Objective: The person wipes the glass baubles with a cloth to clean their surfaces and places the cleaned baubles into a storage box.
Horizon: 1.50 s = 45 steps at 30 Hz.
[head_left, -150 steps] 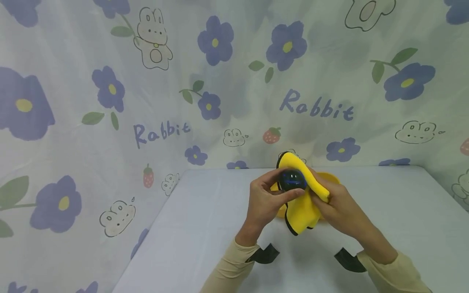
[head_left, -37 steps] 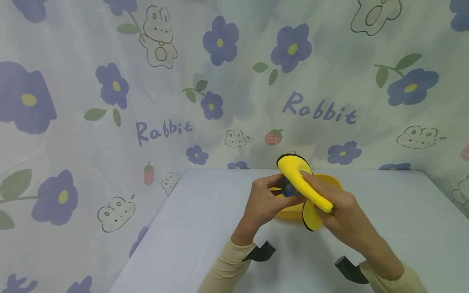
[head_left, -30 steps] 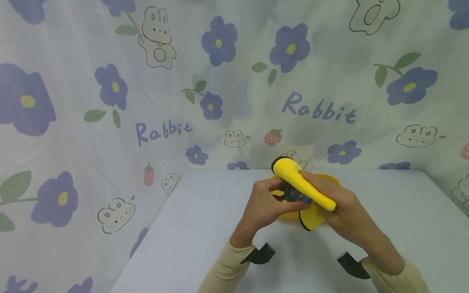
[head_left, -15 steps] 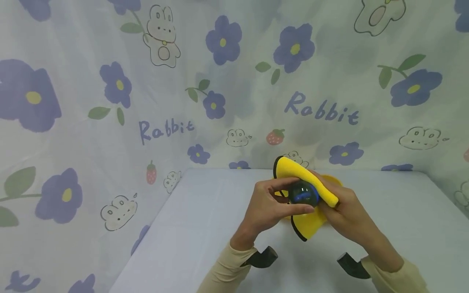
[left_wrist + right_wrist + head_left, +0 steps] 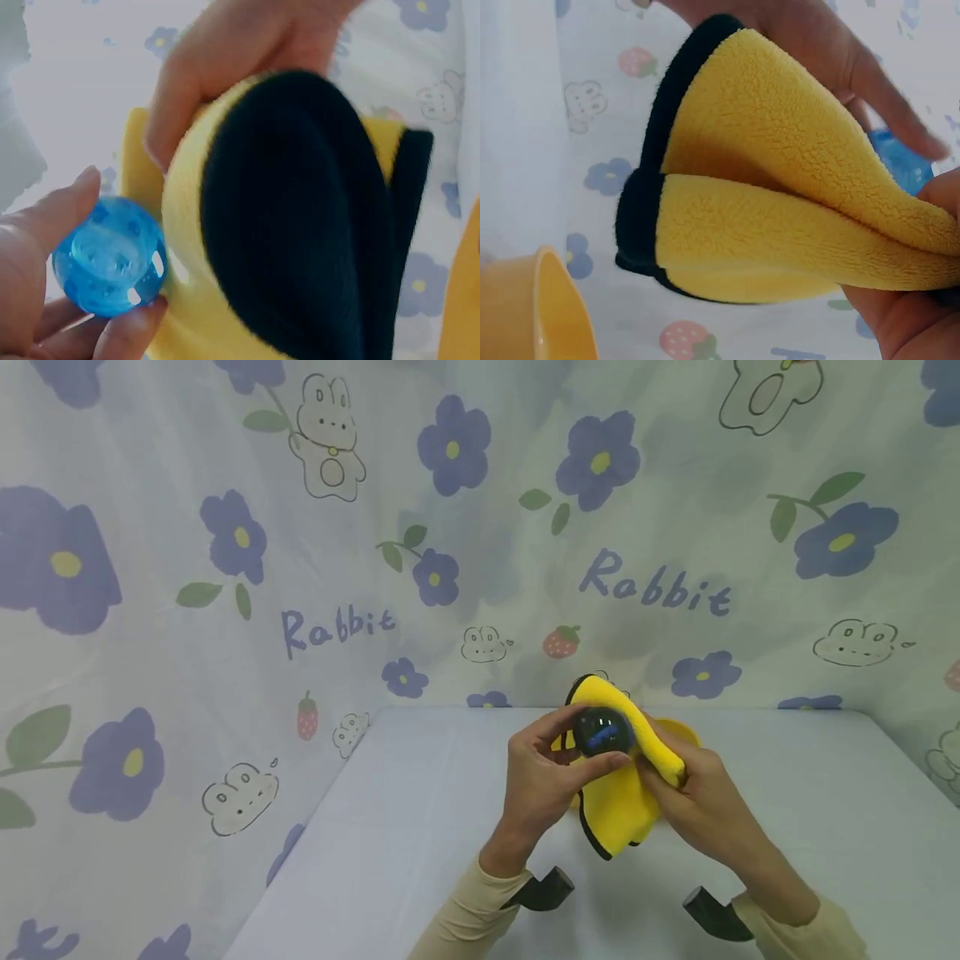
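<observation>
In the head view my left hand [image 5: 536, 777] pinches a see-through blue glass ball [image 5: 602, 731] between thumb and fingers, above the table. My right hand [image 5: 705, 802] grips a folded yellow cloth [image 5: 618, 810] with a black border, bunched behind the ball and against its right side. Bright blue in the left wrist view, the ball [image 5: 109, 259] shows a pale round patch on its face, right beside the cloth [image 5: 180, 247]. In the right wrist view the cloth [image 5: 765, 217] hangs out in thick folds and partly hides the ball [image 5: 904, 161].
A yellow plastic container [image 5: 678, 731] stands on the white table [image 5: 405, 827] behind the hands, mostly hidden by them and the cloth. Its rim [image 5: 544, 277] shows at lower left in the right wrist view. A flower-patterned curtain [image 5: 495, 527] encloses the back and left.
About a second ago the cloth lay over the ball; now the ball's near face is uncovered. Since half a second ago, ball and left fingers have shifted up and left, and the ball has turned.
</observation>
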### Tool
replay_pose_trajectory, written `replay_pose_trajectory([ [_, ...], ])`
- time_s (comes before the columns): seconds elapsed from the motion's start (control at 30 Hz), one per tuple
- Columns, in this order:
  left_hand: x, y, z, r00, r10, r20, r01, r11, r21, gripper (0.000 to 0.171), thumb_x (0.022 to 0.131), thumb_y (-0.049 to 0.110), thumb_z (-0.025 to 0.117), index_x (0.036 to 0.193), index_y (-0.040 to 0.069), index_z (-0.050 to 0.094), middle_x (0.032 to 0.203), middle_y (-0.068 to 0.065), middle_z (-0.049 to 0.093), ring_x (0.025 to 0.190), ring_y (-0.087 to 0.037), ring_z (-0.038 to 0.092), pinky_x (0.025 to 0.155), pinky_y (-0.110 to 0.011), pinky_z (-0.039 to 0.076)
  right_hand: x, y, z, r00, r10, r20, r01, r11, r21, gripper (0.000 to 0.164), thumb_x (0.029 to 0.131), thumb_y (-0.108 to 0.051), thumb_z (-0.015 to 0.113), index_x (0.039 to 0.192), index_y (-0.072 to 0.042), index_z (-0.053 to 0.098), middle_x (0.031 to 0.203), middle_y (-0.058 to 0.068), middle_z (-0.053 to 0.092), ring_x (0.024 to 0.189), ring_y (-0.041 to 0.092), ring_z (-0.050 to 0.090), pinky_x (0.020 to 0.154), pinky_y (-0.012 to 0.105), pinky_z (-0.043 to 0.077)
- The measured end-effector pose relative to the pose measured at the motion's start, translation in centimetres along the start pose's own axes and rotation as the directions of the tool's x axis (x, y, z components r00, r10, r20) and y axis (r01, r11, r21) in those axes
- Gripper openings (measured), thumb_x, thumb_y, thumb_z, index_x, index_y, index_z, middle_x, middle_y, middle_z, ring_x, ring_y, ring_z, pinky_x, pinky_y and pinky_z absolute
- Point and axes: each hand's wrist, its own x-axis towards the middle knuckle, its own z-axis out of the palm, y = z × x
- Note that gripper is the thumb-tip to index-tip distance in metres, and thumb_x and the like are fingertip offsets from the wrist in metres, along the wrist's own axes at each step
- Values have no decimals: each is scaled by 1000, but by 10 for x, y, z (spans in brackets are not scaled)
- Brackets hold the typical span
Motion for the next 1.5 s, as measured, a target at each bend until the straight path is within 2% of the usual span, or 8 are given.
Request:
replay_pose_trajectory([
  [0.3, 1, -13, -5, 995, -98, -20, 99, 988, 114, 64, 82, 42, 88, 136, 15, 66, 131, -3, 69, 113, -15, 68, 94, -29, 62, 0, -7, -3, 1000, -10, 19, 12, 995, -96, 65, 89, 14, 65, 151, 1, 50, 118, 20, 73, 78, 5, 61, 68, 18, 61],
  [0.5, 2, -16, -6, 989, -146, 17, 141, 976, 168, 58, 80, 31, 91, 132, 16, 69, 124, -2, 73, 107, -11, 70, 94, -26, 61, 0, -10, -5, 997, -80, -18, 76, 984, -159, 69, 84, 19, 68, 148, -4, 55, 120, 18, 74, 80, 7, 59, 75, 8, 57],
  [0.67, 0, -15, -4, 981, -183, 60, 171, 970, 173, 53, 81, 25, 90, 130, 20, 71, 122, 1, 76, 108, -8, 72, 89, -26, 63, 2, -10, -5, 990, -141, -19, 134, 968, -210, 78, 81, 21, 72, 150, -12, 55, 135, 17, 70, 111, 12, 69, 100, 2, 45],
  [0.73, -1, -13, -4, 980, -184, 80, 169, 971, 168, 49, 81, 24, 90, 127, 21, 73, 119, 0, 78, 103, -8, 73, 86, -27, 64, 3, -9, -6, 984, -179, -9, 173, 962, -212, 81, 79, 22, 73, 150, -12, 55, 142, 15, 66, 128, 8, 63, 105, 3, 41],
  [0.83, -1, -9, -5, 978, -176, 114, 156, 974, 166, 46, 81, 22, 90, 123, 21, 74, 115, 0, 79, 98, -7, 73, 82, -28, 65, 5, -5, -9, 972, -233, 23, 233, 954, -189, 83, 77, 22, 75, 150, -10, 54, 148, 8, 63, 137, -5, 51, 110, 6, 40],
  [1.03, -1, 0, -6, 967, -185, 175, 158, 975, 158, 46, 81, 21, 90, 124, 19, 74, 118, -1, 77, 99, -7, 72, 81, -30, 65, 6, 3, -13, 970, -238, 57, 244, 957, -157, 81, 78, 22, 72, 151, -8, 53, 146, 1, 64, 128, -2, 57, 107, 7, 44],
  [1.3, -1, 9, -7, 970, -169, 174, 145, 979, 143, 52, 78, 16, 92, 126, 17, 74, 118, -3, 77, 95, -6, 73, 76, -32, 66, 6, 6, -12, 982, -187, 38, 189, 979, -80, 74, 85, 22, 66, 151, -8, 53, 136, 10, 70, 110, 1, 64, 97, 7, 51],
  [1.5, -1, 12, -6, 981, -146, 127, 134, 986, 97, 55, 76, 10, 92, 127, 14, 73, 116, -7, 77, 93, -6, 75, 74, -34, 66, 5, 7, -9, 983, -182, 28, 183, 983, -17, 69, 88, 22, 63, 151, -4, 52, 112, 9, 72, 82, 5, 59, 70, 15, 58],
])
